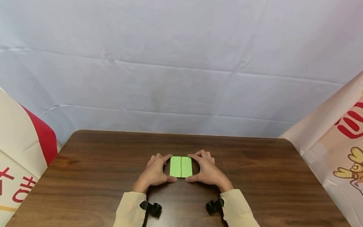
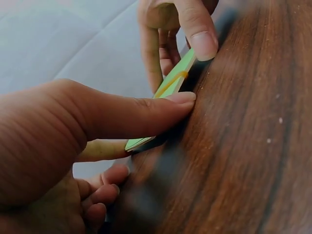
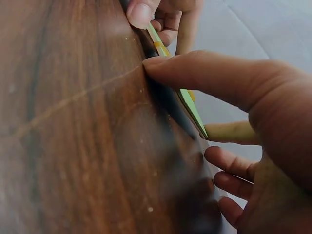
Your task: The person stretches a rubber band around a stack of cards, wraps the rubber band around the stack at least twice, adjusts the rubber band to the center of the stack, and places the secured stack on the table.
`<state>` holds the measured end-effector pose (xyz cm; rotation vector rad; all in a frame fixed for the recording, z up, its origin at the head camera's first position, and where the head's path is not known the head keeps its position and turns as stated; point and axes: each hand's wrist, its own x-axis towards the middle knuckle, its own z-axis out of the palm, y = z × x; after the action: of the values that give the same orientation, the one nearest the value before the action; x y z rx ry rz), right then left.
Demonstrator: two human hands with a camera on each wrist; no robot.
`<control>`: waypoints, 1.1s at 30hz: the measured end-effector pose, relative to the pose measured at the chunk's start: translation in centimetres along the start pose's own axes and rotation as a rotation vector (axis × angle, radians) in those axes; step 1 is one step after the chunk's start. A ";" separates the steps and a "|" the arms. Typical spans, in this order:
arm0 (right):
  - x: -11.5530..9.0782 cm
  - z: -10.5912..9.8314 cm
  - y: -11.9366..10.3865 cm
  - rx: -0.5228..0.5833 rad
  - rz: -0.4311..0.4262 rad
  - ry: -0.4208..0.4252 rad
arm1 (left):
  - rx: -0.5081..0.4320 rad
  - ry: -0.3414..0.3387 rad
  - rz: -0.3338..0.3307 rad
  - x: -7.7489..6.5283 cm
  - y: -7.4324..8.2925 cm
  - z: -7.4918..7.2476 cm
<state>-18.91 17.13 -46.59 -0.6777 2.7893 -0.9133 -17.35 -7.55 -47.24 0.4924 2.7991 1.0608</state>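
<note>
A thin stack of bright green cards (image 1: 175,167) lies flat just above the dark wood tabletop, with cut corners visible at its ends. Around its middle runs a yellow rubber band (image 2: 171,84), which shows as a thin line across the green in the head view. My left hand (image 1: 154,171) grips the left part, thumb along the near edge and index finger at the far corner. Mirroring it, my right hand (image 1: 209,171) holds the right part between thumb and index finger. The other fingers of both hands curl loosely beside the stack.
The brown wooden table (image 1: 85,176) reaches back to a pale hanging cloth (image 1: 170,88). Printed banners hang at the left (image 1: 20,157) and right (image 1: 340,151) sides. Each sleeve cuff carries a small black wrist camera.
</note>
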 end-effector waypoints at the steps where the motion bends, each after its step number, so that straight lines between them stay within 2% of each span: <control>1: 0.0 0.0 0.0 0.000 -0.001 -0.002 | 0.000 0.004 -0.007 0.0 0.0 0.0; 9: 0.2 0.1 0.1 -0.018 0.007 -0.005 | 0.016 0.025 -0.052 0.2 0.3 0.2; 19: 0.0 -0.3 -0.5 -0.086 0.036 0.039 | 0.022 0.058 -0.061 0.0 0.6 0.0; 33: 0.0 0.0 -0.4 -0.067 0.056 0.053 | 0.051 0.112 -0.081 0.1 0.9 0.6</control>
<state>-18.76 16.86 -46.32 -0.5898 2.8816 -0.8431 -17.11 -6.45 -47.08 0.3313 2.9216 1.0337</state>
